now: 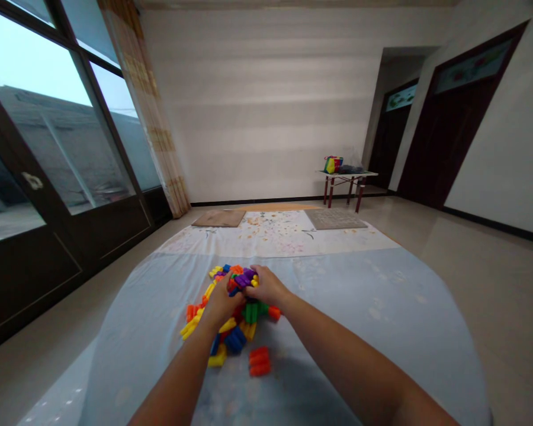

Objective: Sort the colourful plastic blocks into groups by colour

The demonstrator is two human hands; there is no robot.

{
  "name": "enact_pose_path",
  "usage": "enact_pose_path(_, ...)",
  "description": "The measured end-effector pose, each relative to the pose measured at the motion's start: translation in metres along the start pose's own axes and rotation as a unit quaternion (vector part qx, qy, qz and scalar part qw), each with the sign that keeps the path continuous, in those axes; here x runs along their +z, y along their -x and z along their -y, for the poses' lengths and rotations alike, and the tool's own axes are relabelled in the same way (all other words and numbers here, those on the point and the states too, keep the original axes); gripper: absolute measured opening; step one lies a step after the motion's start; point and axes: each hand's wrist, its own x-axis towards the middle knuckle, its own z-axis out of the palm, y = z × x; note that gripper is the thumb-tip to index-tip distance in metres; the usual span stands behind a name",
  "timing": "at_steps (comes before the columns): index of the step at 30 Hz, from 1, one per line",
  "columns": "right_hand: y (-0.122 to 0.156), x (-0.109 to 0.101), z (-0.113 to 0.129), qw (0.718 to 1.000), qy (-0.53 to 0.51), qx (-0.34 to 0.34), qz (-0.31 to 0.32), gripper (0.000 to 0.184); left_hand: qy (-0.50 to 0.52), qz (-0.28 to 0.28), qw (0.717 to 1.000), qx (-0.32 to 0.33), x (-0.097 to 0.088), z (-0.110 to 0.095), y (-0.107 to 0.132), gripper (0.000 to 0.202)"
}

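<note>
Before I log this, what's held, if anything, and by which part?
Apparently a cluster of blocks, by its sides, between left hand and right hand; exact contact is unclear.

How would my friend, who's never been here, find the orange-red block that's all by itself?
Start at the big light-blue cloth and look for the jumbled heap of colourful blocks on it. Then look just past the heap's near edge, toward the bottom of the picture, for the ribbed orange-red block. Unlike its neighbours, it lies apart, with cloth showing all around it.
</note>
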Motion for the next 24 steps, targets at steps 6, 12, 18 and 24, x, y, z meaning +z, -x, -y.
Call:
enact_pose_path(6, 0.029, -0.014, -0.003, 0.992, 0.012, -0.123, 0.011, 0.062, -0.022, 0.004, 0.999, -0.031, -0.042, 0.024, 0.012, 0.062)
enact_pose_path(12, 0.097, 0.001, -0.010, 0.969, 0.139, -0.125, 0.160, 0.059, -0.165, 0.083, 0.978, -0.101, -0.072, 0.054, 0.052, 0.079)
enact_pose_path(18, 0.103, 0.016, -0.010, 0.949, 0.226, -0.114, 0.189, 0.059, -0.232, 0.133, 0.960, -0.081, -0.050, 0.065, 0.080, 0.093)
enact_pose_path(24, 0.102, 0.017, -0.010, 0.942, 0.279, -0.067, 0.175, 0.082, -0.227, 0.061, 0.972, -0.025, -0.029, 0.079, 0.092, 0.078)
